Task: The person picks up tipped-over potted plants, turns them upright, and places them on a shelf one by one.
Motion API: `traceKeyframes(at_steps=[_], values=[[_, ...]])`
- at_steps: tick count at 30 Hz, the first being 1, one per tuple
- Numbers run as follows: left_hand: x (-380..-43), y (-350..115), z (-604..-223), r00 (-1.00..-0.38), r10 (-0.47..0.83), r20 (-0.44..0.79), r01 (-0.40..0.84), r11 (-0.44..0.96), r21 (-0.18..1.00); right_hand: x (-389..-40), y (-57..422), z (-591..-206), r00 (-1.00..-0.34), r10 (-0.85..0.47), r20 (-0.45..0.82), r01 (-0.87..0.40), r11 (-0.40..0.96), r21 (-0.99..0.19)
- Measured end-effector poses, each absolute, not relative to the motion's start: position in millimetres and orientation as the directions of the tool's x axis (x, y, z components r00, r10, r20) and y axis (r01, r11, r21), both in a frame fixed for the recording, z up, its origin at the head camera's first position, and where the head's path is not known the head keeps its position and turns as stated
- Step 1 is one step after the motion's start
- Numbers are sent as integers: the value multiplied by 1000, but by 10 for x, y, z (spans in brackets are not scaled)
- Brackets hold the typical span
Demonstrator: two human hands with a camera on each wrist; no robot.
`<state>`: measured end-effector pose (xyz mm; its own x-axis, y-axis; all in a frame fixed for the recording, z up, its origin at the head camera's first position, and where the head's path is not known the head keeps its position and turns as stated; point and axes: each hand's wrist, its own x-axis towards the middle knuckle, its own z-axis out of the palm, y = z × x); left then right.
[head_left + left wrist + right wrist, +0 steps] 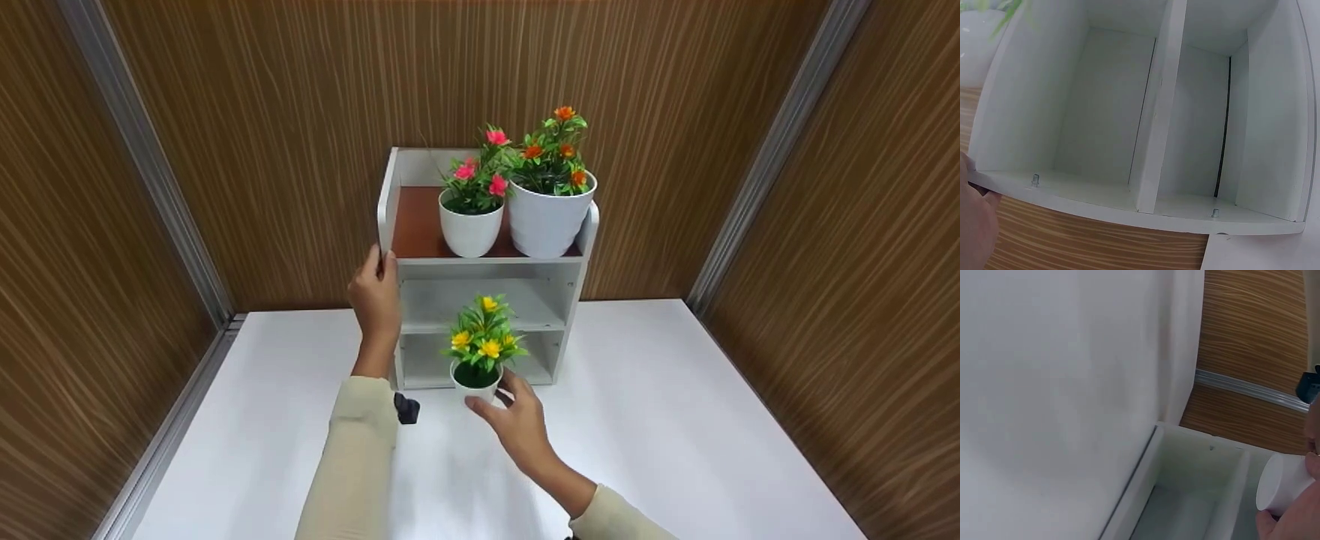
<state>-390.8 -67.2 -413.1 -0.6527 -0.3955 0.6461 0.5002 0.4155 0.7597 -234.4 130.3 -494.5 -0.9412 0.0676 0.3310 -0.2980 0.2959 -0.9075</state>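
Note:
My right hand (521,421) holds a small white pot (475,387) between thumb and fingers, in front of the shelf's lower part. Yellow flowers (489,349) and green leaves rise from the upright pot. In the right wrist view the pot (1283,484) appears sideways at the lower right, with the hand (1297,517) around it. My left hand (376,300) grips the left side panel of a white shelf unit (487,261), just under its top board. The left wrist view shows that hand (977,225) at the panel's edge, partly cut off.
On the shelf's reddish-brown top (416,225) stand a pink-flowered plant in a white pot (471,229) and an orange-flowered plant in a larger white pot (551,221). Two compartments lie below. The unit stands on a white table (637,420), against wood-patterned walls (300,150).

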Motion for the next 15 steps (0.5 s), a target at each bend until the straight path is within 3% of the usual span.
traceKeyframes(at_steps=[15], values=[[-3882, -668, -4136, -707, -387, 592, 474, 362, 803, -2490, 1107, -4280, -905, 14, 426, -406, 271, -873]])
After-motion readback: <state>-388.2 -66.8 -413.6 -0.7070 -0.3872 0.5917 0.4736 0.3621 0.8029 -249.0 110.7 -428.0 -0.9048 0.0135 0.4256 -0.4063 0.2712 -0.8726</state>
